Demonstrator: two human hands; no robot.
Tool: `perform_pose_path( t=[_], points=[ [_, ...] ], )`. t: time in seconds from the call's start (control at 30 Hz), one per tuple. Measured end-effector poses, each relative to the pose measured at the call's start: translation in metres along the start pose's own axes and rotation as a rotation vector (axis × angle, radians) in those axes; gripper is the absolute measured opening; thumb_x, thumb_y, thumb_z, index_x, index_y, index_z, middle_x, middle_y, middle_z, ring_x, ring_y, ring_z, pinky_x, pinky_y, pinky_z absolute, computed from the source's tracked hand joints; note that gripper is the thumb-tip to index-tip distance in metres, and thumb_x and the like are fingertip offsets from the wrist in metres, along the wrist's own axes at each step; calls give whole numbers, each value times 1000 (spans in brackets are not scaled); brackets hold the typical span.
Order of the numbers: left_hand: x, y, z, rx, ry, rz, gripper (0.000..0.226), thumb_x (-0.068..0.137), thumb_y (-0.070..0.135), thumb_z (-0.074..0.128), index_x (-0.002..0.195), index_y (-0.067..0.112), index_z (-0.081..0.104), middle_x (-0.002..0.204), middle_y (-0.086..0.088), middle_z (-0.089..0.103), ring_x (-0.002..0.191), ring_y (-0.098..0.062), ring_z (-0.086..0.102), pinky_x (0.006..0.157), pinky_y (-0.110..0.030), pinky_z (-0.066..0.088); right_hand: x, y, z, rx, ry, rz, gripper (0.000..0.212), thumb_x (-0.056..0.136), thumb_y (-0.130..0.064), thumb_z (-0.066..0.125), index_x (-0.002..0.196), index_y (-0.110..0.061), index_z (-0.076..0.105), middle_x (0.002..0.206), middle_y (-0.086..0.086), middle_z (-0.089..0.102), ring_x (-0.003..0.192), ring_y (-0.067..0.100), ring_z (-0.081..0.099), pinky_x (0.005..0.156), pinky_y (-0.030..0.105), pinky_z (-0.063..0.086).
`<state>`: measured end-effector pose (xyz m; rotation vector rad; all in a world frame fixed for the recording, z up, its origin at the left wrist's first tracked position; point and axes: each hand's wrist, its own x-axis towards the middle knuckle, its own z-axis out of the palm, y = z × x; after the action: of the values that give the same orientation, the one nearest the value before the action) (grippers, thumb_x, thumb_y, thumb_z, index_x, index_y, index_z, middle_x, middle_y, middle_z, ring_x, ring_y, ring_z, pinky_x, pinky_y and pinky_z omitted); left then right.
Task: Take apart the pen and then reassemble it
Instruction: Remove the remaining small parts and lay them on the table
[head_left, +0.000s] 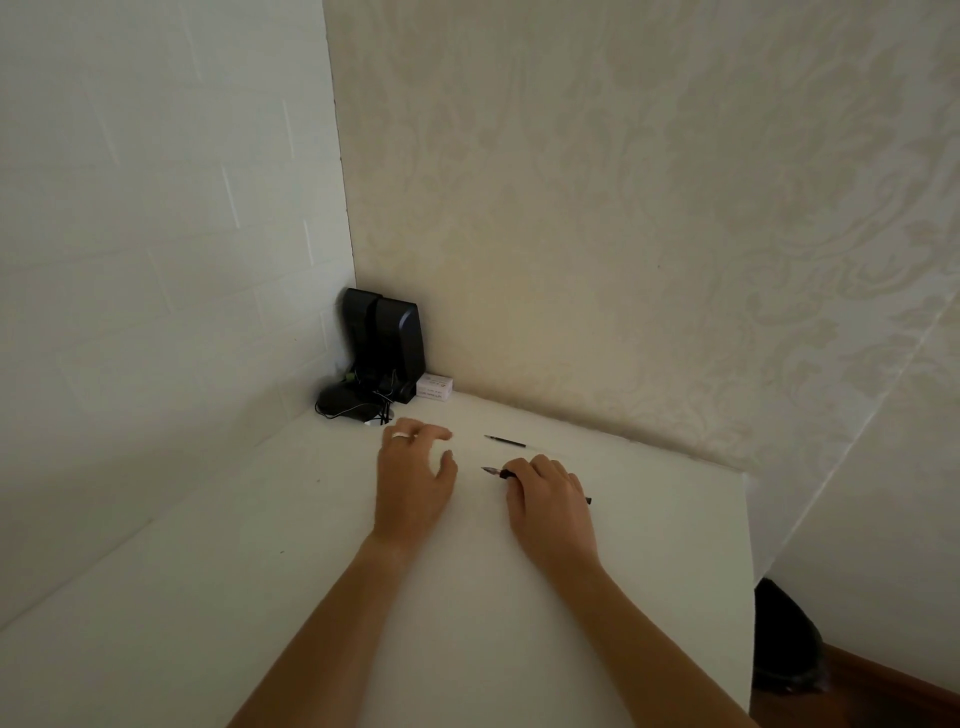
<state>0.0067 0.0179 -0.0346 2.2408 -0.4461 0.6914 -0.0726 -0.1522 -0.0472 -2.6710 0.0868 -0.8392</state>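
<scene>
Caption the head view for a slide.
Right hand holds the pen body on the white table; the refill lies apart, left hand open beside it.

Most of the pen (497, 472) lay hidden under the right hand (550, 499); only its pointed tip and a dark end beyond the knuckles showed. The thin part (505, 441) lying apart on the surface (208, 597) was too small to identify. The left hand's (413, 483) fingertips (441, 434) were blurred. Print on the small box (434, 386) was unreadable. Both forearms were cut off by the bottom edge.
</scene>
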Motion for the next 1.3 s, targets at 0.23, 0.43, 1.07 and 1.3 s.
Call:
perform_pose_path(
  t=[0.23,0.43,1.07,1.3],
  points=[
    [-6,1,6,18,-235,353,15,92,44,56,94,34,68,102,15,54,103,-5,47,85,-28,38,0,1,1,4,8,-65,27,99,-26,40,90,-22,64,76,-6,53,72,17,50,67,32,37],
    [-7,4,11,114,-229,433,21,96,36,49,95,29,69,99,11,59,100,-11,50,83,-25,34,1,3,0,-8,-3,-85,34,100,-32,36,88,-21,66,74,-5,55,69,17,53,65,31,36],
    [-10,6,8,167,-201,381,10,92,24,57,85,28,64,91,6,51,88,-16,47,75,-31,39,1,-5,-7,22,-32,-88,21,99,-29,49,88,-15,61,85,-2,55,67,19,54,61,38,49],
    [-9,4,10,151,-209,364,12,94,28,55,88,28,66,94,6,54,91,-14,46,77,-31,40,0,-6,-7,37,-39,-90,32,100,-40,42,100,-18,65,92,-3,57,73,18,60,60,30,47]
  ],
)
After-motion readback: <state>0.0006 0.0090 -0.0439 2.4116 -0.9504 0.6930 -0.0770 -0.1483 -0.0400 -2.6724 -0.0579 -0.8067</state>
